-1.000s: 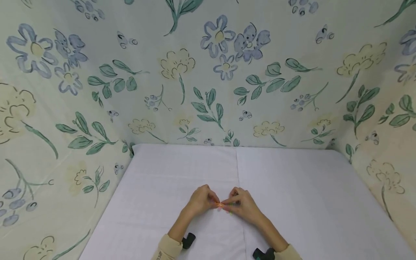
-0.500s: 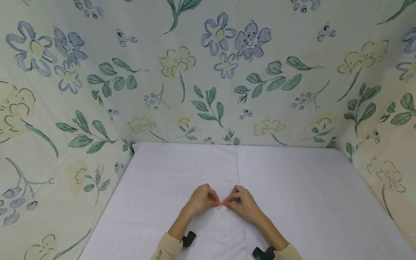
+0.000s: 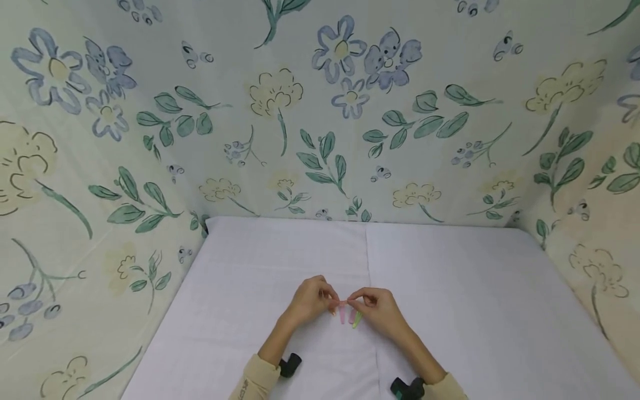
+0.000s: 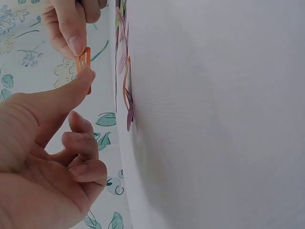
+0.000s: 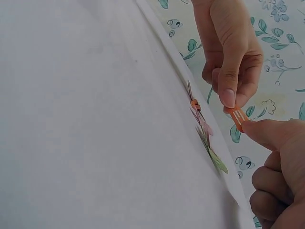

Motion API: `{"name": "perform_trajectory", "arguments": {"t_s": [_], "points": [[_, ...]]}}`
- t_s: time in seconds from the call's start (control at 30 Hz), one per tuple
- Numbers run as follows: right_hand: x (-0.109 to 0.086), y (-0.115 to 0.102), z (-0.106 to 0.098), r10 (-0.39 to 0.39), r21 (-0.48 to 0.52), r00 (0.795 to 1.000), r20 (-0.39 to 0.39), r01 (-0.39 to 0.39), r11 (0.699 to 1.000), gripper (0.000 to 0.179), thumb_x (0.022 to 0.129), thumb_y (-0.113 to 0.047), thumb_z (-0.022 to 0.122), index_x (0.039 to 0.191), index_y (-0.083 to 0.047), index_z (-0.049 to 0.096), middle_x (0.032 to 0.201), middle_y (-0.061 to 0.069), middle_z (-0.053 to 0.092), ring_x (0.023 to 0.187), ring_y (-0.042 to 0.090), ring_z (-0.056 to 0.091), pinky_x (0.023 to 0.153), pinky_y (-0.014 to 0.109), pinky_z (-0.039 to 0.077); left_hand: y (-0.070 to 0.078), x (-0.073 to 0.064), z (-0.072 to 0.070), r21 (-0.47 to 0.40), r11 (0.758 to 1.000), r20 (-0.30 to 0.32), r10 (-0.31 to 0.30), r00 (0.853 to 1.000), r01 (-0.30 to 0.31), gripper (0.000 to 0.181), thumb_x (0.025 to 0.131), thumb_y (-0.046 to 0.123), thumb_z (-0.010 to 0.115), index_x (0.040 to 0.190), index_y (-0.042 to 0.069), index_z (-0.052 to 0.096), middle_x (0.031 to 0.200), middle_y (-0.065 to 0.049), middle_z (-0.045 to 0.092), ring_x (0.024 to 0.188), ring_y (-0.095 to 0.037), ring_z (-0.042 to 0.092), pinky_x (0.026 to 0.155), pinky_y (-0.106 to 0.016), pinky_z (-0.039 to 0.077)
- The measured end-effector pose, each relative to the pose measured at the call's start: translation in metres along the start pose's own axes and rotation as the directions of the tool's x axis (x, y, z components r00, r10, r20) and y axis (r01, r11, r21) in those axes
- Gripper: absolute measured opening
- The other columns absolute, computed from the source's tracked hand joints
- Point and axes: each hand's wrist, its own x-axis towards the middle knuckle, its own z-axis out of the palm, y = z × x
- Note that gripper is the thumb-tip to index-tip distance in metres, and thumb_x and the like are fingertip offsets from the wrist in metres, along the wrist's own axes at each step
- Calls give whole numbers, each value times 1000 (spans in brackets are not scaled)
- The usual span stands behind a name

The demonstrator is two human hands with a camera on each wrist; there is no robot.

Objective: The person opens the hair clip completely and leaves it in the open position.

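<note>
Between the two hands is a small orange snap hair clip (image 4: 83, 59), raised above the table in both wrist views. My left hand (image 3: 311, 300) pinches one end of it between thumb and finger. The other end is pinched by my right hand (image 3: 381, 311). White slits show along the clip (image 5: 238, 116) in the right wrist view. Loose hair clips lie on the cloth just below the hands: a pink clip (image 3: 342, 314), a green clip (image 3: 357, 319) and, in the right wrist view, an orange clip (image 5: 194, 104). Fingers partly hide this group in the head view.
A white cloth (image 3: 280, 250) with a crease line covers the table. Floral fabric (image 3: 350, 139) hangs behind it and on both sides. Dark wrist cameras, including the left one (image 3: 290, 365), sit at the cuffs.
Both hands have shifted slightly up in the head view, still pinching the orange hair clip. More of the pink and green clips on the cloth now shows beneath them.
</note>
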Motion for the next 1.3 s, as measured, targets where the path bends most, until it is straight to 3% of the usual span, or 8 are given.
{"name": "perform_trajectory", "arguments": {"t_s": [0.2,0.4,0.83,1.1,1.3], "points": [[0,1,-3,-6,42,1000,7,6,999,5,90,-22,81,92,-18,82,56,-9,31,50,-3,24,48,18,26,2,0,-1,-87,995,17,-48,999,49,7,85,20,86,80,17,83,55,9,41,52,-1,35,50,-18,28],[2,1,-5,1,35,1000,-19,-1,999,6,89,-25,82,92,-19,82,56,-8,35,50,-2,29,49,17,27,1,1,-1,-180,980,21,-87,996,89,6,86,19,85,81,17,83,50,10,33,48,-2,30,48,-19,26],[15,-6,-13,-30,31,999,-41,31,999,5,89,-18,82,94,-16,83,58,-8,34,53,-1,30,51,18,28,3,11,-8,-212,975,-43,-74,996,64,8,86,19,85,84,12,83,49,10,30,47,-3,24,49,-19,25],[33,-13,-20,-62,37,991,-122,67,997,6,87,-9,82,93,-9,83,56,-5,34,53,-2,29,52,18,28,1,27,-16,-293,956,-86,-63,994,35,10,87,18,83,86,8,83,49,9,31,48,-5,24,50,-19,26],[40,-15,-22,-83,31,990,-116,87,996,8,87,-6,81,95,-5,82,57,-1,34,54,0,28,51,20,26,-6,33,-16,-355,934,-77,-56,995,25,10,87,19,84,85,9,83,50,9,32,49,-6,26,50,-19,27]]}}
